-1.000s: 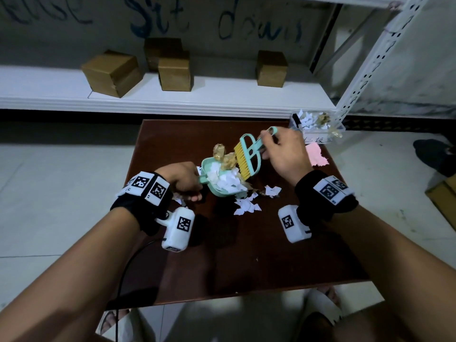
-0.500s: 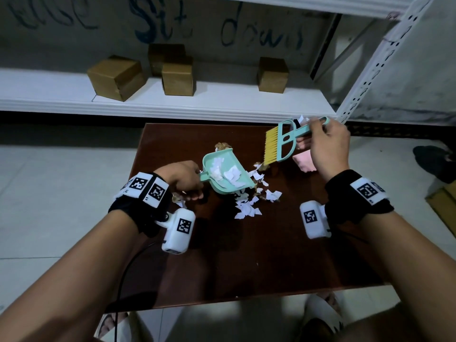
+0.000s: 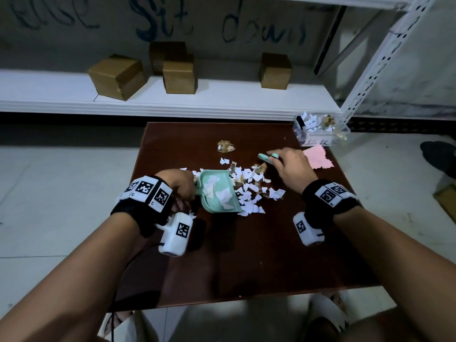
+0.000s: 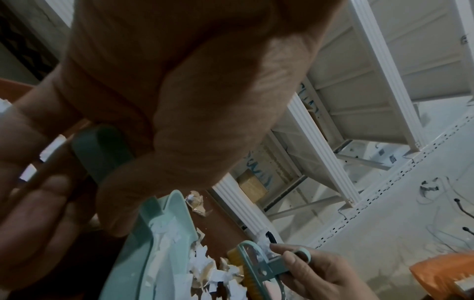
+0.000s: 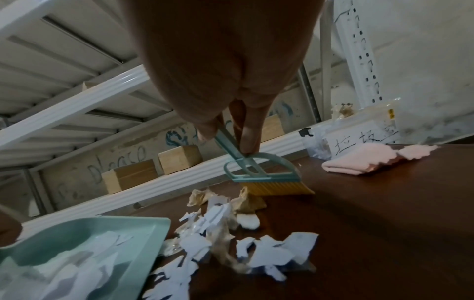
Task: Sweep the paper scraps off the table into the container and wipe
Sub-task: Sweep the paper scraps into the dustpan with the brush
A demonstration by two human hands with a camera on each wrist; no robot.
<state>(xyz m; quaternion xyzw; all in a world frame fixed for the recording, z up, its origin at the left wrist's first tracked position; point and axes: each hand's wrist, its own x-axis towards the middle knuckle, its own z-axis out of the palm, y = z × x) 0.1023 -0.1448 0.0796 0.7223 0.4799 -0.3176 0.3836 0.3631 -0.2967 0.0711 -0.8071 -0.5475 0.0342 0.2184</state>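
Brown counter (image 3: 246, 255): left hand (image 3: 181, 185) grips dustpan (image 3: 218, 193); right hand (image 3: 292, 169) holds brush (image 5: 259, 172) beside paper scraps (image 3: 251, 191).

four brown cardboard boxes (image 3: 118, 76) stand on a white shelf (image 3: 222, 104) behind the table. on the wall (image 3: 74, 18) above them is blue writing. a white metal rack post (image 3: 375, 62) rises at the right.

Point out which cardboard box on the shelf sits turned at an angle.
The leftmost cardboard box: it sits rotated, one corner facing the table. The stacked pair and the lone right box sit square to the shelf edge.
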